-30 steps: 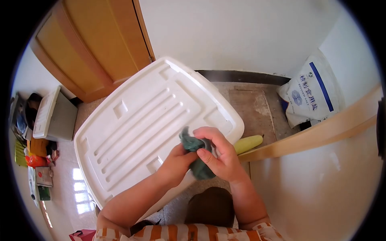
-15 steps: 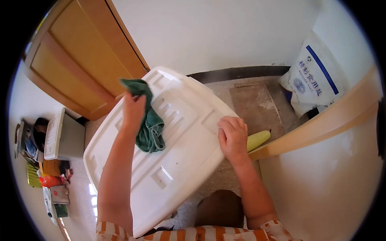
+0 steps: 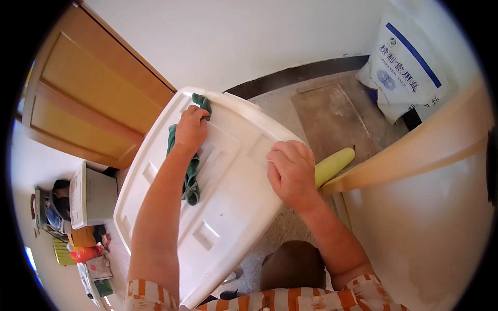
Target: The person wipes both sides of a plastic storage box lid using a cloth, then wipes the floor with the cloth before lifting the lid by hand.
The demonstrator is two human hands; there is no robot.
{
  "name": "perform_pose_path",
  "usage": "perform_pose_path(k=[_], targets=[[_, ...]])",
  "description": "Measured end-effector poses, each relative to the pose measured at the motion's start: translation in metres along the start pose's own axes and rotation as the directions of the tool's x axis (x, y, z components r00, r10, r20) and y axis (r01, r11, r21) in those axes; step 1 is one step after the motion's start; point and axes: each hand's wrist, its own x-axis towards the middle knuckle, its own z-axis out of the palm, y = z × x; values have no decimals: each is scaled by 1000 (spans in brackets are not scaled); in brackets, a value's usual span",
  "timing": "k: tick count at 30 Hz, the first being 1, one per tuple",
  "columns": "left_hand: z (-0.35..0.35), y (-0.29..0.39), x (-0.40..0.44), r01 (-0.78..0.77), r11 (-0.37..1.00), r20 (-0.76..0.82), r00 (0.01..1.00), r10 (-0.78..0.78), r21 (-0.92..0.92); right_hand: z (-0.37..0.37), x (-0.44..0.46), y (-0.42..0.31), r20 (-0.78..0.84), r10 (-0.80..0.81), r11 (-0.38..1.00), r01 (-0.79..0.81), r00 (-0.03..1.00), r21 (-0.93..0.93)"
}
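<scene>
A large white plastic lid [image 3: 207,234] with grooves and square recesses lies in front of me. My left hand [image 3: 192,127] presses a crumpled green cloth [image 3: 191,181] against its far left part, fingers closed on the cloth, which sticks out above and below the hand. At the lid's right edge rests my right hand [image 3: 292,171], its fingers curled; whatever lies under them is hidden. A pale green gourd-like vegetable [image 3: 334,165] is just right of that hand.
A refined salt sack [image 3: 402,70] leans by the wall at the upper right. A wooden-edged panel [image 3: 415,150] stands at the right. At the left are a wooden door [image 3: 93,93], a grey bin [image 3: 98,194] and piled goods.
The green cloth went from between both hands to the lid's far left part with my left hand. My right hand let go of it and moved to the lid's right edge. The view has turned.
</scene>
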Motion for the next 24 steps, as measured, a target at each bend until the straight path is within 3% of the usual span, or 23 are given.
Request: perform_pose_path(k=[5, 14, 20, 21, 22, 24], targets=[[-9, 24, -4, -84, 995, 139, 986, 90, -50, 0, 1, -2, -17, 22, 1000, -22, 1000, -6], [-10, 78, -35, -199, 977, 180, 961, 210, -80, 3, -2, 1, -40, 18, 1000, -18, 999, -9], [-24, 98, -66, -356, 879, 255, 860, 441, -317, 2, -5, 3, -42, 2, 1000, -2, 999, -11], [-34, 90, -65, -11, 800, 249, 948, 199, -600, 2, -6, 3, -38, 1, 1000, -1, 999, -2], [-45, 80, -65, 300, 533, 327, 944, -46, -791, 1, -7, 4, -42, 6, 1000, -6, 999, 0], [-69, 52, -39, 354, 393, 244, 921, -304, -849, 2, -8, 4, -41, -4, 1000, 5, 999, 19]])
